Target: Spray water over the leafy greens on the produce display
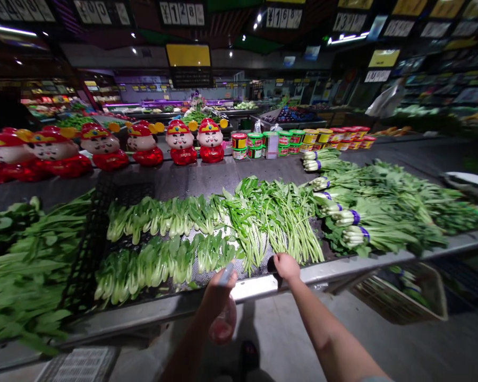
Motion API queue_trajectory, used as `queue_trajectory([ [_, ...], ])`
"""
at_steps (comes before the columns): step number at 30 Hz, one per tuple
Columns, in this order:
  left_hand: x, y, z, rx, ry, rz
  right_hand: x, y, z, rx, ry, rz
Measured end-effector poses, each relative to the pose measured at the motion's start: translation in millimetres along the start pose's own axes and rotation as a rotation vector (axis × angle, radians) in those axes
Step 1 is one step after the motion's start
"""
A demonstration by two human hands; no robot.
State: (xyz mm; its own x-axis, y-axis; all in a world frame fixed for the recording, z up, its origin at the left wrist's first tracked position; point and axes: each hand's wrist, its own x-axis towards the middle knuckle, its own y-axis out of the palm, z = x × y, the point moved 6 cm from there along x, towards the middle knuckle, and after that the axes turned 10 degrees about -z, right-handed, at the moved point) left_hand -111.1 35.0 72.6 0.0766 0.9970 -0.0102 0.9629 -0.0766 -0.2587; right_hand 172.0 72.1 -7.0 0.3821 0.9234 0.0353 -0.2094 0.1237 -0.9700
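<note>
My left hand [221, 291] is closed around the neck of a spray bottle [224, 323]. Its grey head points up and forward, and the see-through reddish body hangs below my fist, in front of the metal shelf edge. My right hand [287, 267] is a closed fist at the front rim, just below the long-stemmed leafy greens [279, 217]. A dark patch shows beside its fingers; what they hold, if anything, is hidden. Left of these greens, two rows of small bok choy [171, 215] lie on a dark perforated mat, nearest to my left hand.
Bundled greens [354, 217] with purple bands lie on the right. Long leafy greens [27, 260] fill the left, beyond a black crate divider [85, 249]. Red figurine jars [181, 142] and stacked tubs [295, 140] line the back. A basket [402, 297] stands below at right.
</note>
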Motion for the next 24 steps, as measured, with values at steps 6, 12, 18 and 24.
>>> queue_trajectory([
  [6,-9,-1.2,-2,-0.035,-0.030,0.010,-2,-2,0,-0.022,0.022,-0.025],
  [12,-16,-4.1,0,0.017,-0.032,0.047,-3,-4,1,-0.030,0.035,-0.034],
  [18,-21,-4.8,-18,0.090,0.060,0.045,-4,-5,0,-0.026,0.052,-0.014],
  [24,-15,8.5,-13,0.045,0.086,0.006,-4,-6,1,0.009,0.030,-0.017],
])
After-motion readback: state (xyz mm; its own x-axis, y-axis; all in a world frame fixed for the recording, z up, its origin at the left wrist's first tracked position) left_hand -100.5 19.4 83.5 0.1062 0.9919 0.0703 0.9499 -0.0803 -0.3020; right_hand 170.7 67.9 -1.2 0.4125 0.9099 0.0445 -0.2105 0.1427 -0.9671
